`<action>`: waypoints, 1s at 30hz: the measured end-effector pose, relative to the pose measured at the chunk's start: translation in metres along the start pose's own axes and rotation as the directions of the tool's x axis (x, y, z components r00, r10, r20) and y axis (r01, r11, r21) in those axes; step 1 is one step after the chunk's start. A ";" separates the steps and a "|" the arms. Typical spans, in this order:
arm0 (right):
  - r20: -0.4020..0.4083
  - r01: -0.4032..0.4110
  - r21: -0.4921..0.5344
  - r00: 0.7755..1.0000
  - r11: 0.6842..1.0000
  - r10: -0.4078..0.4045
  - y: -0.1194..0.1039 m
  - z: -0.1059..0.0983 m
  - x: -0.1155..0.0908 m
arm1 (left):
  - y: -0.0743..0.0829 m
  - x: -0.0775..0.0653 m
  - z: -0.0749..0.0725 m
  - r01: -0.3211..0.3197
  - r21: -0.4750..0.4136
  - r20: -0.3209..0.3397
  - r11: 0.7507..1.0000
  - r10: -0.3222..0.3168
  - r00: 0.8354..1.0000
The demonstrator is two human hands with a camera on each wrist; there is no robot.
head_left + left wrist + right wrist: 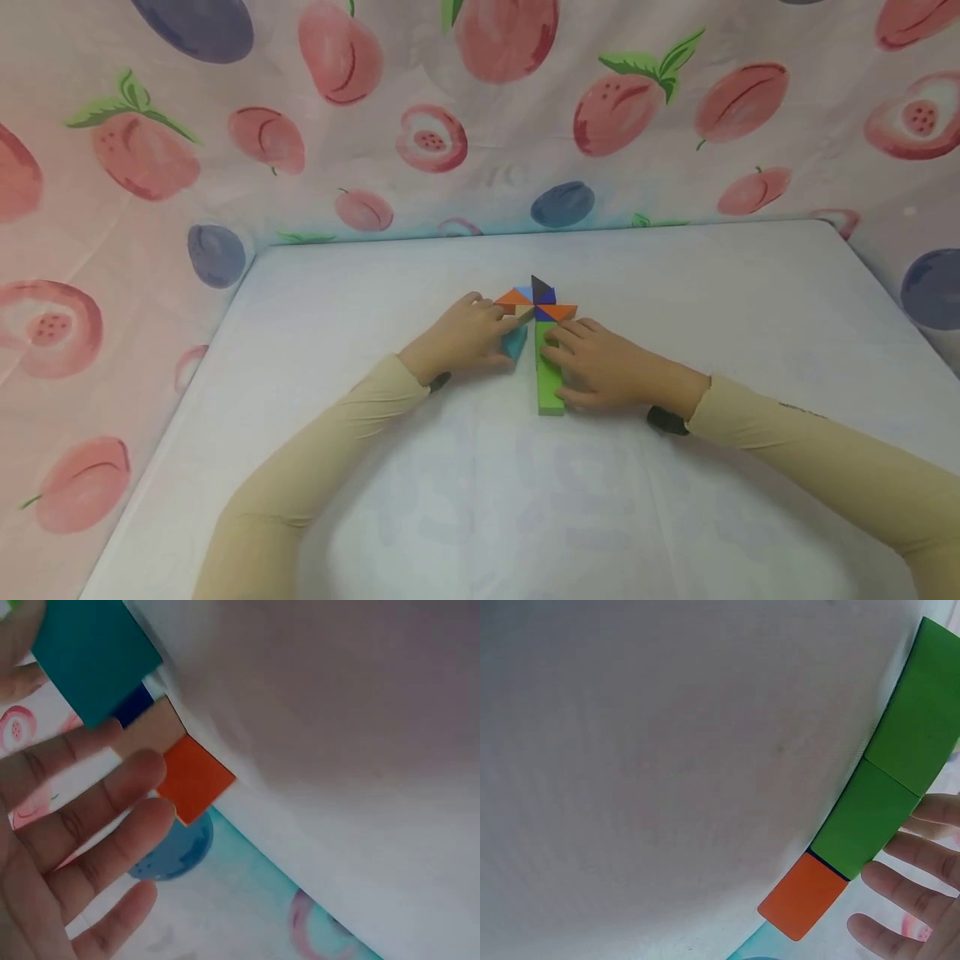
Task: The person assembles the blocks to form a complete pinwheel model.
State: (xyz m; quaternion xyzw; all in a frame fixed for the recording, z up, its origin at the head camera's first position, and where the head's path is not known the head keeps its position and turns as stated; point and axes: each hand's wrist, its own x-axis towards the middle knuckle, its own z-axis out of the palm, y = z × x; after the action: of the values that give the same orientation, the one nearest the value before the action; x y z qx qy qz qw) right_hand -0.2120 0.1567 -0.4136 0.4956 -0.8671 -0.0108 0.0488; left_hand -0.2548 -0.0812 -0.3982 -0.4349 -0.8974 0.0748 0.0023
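In the head view, a pinwheel of triangular blocks lies on the white table, including an orange triangle [557, 312], a black triangle [540, 290] and a natural wood block [522, 317]. Two green blocks [550, 383] stand end to end below it like a stem. My left hand [465, 337] holds a teal block [97, 660] between thumb and index finger, just left of the stem and close under the wood block. The right hand [607, 362] rests along the stem's right side, its fairly straight fingertips [877, 877] touching the green blocks.
The white table [570, 508] runs out on all sides of the blocks. Behind and at the sides hangs a fruit-print cloth [495, 183]. Dark wrist cameras, such as the right one [667, 420], sit under both wrists.
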 end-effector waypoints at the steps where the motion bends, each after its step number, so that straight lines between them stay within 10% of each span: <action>1: 0.000 0.000 -0.001 1.000 1.000 0.000 0.000 0.000 0.000 | 0.001 0.001 0.000 0.007 0.000 0.001 1.000 -0.007 1.000; 12: 0.015 -0.007 -0.002 1.000 1.000 0.007 -0.001 -0.001 0.001 | 0.001 0.014 0.000 0.044 0.215 -0.086 0.976 -0.026 0.996; 30: 0.008 -0.002 -0.005 1.000 1.000 0.002 -0.001 -0.002 0.001 | -0.005 0.026 0.004 0.084 0.220 -0.117 0.972 -0.059 0.991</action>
State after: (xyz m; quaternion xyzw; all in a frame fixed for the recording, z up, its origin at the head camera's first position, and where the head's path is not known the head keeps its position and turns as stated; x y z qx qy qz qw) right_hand -0.2117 0.1557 -0.4116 0.4945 -0.8678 -0.0148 0.0464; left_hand -0.2752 -0.0645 -0.4026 -0.4028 -0.8967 0.1515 0.1034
